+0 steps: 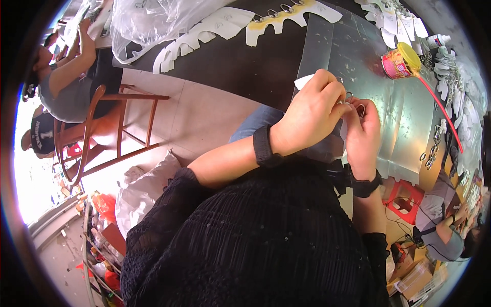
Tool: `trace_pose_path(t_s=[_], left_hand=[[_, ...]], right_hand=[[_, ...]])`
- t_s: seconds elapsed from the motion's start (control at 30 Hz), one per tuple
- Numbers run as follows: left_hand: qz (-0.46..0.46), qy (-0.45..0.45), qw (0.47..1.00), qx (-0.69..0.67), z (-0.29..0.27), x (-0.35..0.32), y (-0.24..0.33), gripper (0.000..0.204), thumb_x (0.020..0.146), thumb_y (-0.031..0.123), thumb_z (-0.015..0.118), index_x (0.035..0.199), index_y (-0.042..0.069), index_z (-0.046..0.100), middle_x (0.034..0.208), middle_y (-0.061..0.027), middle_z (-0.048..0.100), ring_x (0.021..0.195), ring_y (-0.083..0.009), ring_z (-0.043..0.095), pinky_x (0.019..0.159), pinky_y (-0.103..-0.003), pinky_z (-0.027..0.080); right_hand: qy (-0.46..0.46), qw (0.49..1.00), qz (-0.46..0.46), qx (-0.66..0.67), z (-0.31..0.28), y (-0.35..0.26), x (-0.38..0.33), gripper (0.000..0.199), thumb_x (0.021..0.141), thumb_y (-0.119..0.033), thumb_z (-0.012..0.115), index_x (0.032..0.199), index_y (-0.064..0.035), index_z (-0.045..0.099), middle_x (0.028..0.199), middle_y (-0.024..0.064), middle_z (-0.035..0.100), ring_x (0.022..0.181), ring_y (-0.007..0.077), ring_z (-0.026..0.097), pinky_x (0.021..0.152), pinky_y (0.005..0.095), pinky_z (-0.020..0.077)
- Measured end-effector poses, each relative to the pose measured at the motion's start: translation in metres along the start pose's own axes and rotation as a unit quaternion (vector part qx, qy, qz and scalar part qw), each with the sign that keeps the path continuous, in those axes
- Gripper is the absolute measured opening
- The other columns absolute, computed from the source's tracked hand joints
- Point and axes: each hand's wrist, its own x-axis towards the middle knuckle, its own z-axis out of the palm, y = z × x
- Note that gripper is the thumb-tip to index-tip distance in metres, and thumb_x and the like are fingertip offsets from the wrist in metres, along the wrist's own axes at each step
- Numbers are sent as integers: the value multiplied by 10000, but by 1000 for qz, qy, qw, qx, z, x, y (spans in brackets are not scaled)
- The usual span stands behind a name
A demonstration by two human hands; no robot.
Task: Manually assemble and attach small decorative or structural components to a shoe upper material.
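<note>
Our table (261, 66) bears a metal sheet (353, 51). Left of the sheet, a plain strip (204, 35) shows no rings; across the sheet's upper-left corner, a ringed strip (292, 16) looks done. By the sheet's left edge, our left hand (313, 108) pinches a seemingly part-done strip (303, 82), our right hand (364, 135) apparently a ring (363, 108).
</note>
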Motion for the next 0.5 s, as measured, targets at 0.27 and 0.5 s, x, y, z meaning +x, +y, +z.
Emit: trace_pose_path(t_s=[0.27,0.5], left_hand=[[-12,17,999,-25,9,-3,-8,122,734,-34,664,828,-14,588,914,-97,553,673,-185,577,593,-273,487],[-133,-10,988,-76,11,-4,-6,105,732,-78,627,799,-15,577,916,-98,552,706,-192,573,638,-264,479]], right_hand=[[-1,996,-83,16,1,8,-4,29,897,17,499,899,10,470,841,29,551,651,37,436,562,183,370],[20,993,53,103,1,4,-9,41,896,10,478,933,29,476,953,76,554,809,78,511,721,212,445]])
